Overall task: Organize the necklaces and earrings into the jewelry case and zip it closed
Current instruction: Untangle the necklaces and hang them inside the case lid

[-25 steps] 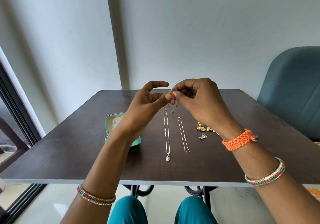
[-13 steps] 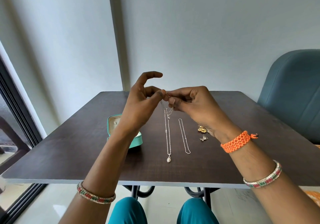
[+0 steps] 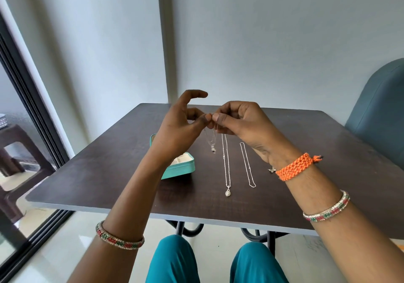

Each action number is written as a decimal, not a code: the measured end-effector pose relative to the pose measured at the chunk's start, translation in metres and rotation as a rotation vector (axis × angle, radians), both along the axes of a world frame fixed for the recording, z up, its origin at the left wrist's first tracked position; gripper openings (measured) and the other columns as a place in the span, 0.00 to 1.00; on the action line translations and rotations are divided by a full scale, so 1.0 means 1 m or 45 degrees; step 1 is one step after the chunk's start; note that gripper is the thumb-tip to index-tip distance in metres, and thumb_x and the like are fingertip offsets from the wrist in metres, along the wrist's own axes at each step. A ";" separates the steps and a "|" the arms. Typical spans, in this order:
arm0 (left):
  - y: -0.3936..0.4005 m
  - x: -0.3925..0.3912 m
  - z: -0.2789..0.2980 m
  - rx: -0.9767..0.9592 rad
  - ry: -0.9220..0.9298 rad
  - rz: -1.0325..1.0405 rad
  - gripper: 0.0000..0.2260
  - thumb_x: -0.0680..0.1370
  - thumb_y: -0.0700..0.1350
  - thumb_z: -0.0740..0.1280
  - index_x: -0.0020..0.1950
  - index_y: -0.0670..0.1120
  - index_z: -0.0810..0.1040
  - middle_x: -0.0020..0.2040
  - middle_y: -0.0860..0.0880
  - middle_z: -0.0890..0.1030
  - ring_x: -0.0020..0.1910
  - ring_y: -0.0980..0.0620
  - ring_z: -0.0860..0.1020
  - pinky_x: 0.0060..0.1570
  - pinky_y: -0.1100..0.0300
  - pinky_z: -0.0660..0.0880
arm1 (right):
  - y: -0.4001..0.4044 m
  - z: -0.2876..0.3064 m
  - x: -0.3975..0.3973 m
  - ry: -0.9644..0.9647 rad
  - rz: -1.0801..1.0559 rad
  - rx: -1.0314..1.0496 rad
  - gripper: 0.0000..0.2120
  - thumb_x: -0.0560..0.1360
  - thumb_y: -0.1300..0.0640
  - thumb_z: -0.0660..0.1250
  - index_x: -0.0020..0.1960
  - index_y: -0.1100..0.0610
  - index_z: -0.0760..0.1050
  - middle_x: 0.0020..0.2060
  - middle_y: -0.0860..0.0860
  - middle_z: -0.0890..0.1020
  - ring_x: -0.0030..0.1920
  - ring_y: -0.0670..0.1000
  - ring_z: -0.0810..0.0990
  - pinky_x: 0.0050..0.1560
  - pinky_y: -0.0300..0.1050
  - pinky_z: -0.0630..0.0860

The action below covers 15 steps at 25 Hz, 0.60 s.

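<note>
Head view: a thin necklace (image 3: 212, 139) was pinched at its top between the fingertips of the left hand (image 3: 179, 129) and the right hand (image 3: 241, 123), its pendant hanging below the grip, above the table (image 3: 328, 151). The clasp step was judged in hand; next, lowering into the open case (image 3: 178, 167), near the left wrist. Two chains (image 3: 226, 162) lay flat nearby.

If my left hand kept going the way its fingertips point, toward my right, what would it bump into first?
The right hand. The left hand already has its fingertips meeting the right's at the thin necklace both pinch above the table, so nothing lies between them, though depth is hard to judge.
</note>
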<state>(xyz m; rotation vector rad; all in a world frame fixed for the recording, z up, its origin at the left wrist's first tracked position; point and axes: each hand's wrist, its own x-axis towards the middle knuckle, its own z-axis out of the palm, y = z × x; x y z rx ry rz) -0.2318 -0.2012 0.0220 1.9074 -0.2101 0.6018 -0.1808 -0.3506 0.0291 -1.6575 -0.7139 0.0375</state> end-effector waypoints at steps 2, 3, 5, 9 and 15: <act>0.005 0.000 -0.003 -0.004 0.010 0.010 0.17 0.77 0.38 0.66 0.64 0.48 0.69 0.38 0.46 0.82 0.32 0.56 0.78 0.37 0.67 0.72 | 0.008 -0.002 0.003 0.056 0.050 0.030 0.05 0.75 0.66 0.66 0.43 0.59 0.78 0.39 0.57 0.83 0.41 0.49 0.82 0.47 0.40 0.80; 0.008 0.000 -0.003 -0.008 0.020 0.019 0.17 0.78 0.38 0.66 0.65 0.48 0.69 0.38 0.45 0.82 0.27 0.60 0.75 0.32 0.70 0.69 | 0.012 -0.004 0.003 0.057 0.072 0.028 0.05 0.75 0.67 0.66 0.44 0.59 0.78 0.39 0.57 0.83 0.41 0.49 0.82 0.48 0.40 0.80; 0.013 0.000 -0.006 -0.032 0.034 0.025 0.17 0.78 0.38 0.66 0.65 0.47 0.68 0.38 0.44 0.81 0.24 0.60 0.70 0.27 0.72 0.65 | 0.017 -0.006 0.005 0.027 0.108 0.014 0.07 0.75 0.68 0.66 0.45 0.58 0.80 0.39 0.55 0.84 0.41 0.47 0.83 0.48 0.39 0.80; 0.025 0.005 -0.018 -0.216 0.088 0.048 0.17 0.77 0.38 0.67 0.64 0.46 0.70 0.36 0.48 0.83 0.32 0.56 0.77 0.33 0.70 0.69 | 0.031 -0.011 0.019 -0.195 0.017 -0.160 0.05 0.75 0.65 0.68 0.45 0.59 0.81 0.36 0.52 0.84 0.39 0.48 0.83 0.46 0.42 0.81; 0.051 0.019 -0.042 -0.335 0.194 0.211 0.06 0.79 0.42 0.63 0.51 0.43 0.80 0.36 0.50 0.82 0.33 0.61 0.78 0.32 0.74 0.70 | 0.058 -0.034 0.034 -0.447 -0.174 -0.382 0.07 0.74 0.58 0.68 0.39 0.50 0.79 0.30 0.44 0.80 0.32 0.44 0.75 0.38 0.41 0.74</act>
